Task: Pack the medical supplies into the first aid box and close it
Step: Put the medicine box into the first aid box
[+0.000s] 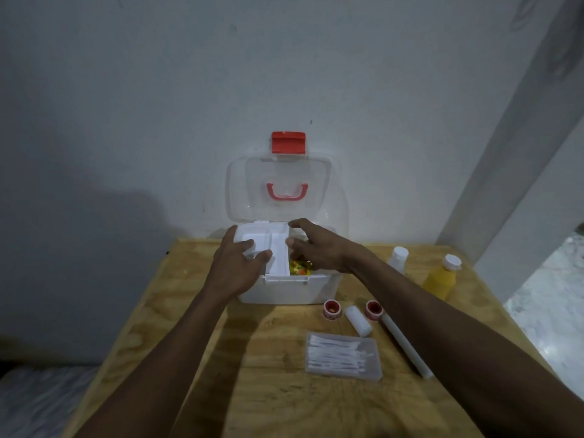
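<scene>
Both hands, left (pixel 235 263) and right (pixel 311 248), grip the white tray (pixel 268 245) lying lengthwise across the open first aid box (pixel 284 290).

A plywood table (pixel 177 314) fills the near middle of the scene, its grain pale yellow-brown with darker streaks. Its far edge meets a plain grey-white wall (pixel 189 90) that carries a few small dark marks. At the right a pale pillar (pixel 518 172) rises slantwise. Beyond the table's right edge lies a mottled light floor (pixel 550 320); at the near left, a pale patterned surface (pixel 41 403) shows dimly.
</scene>
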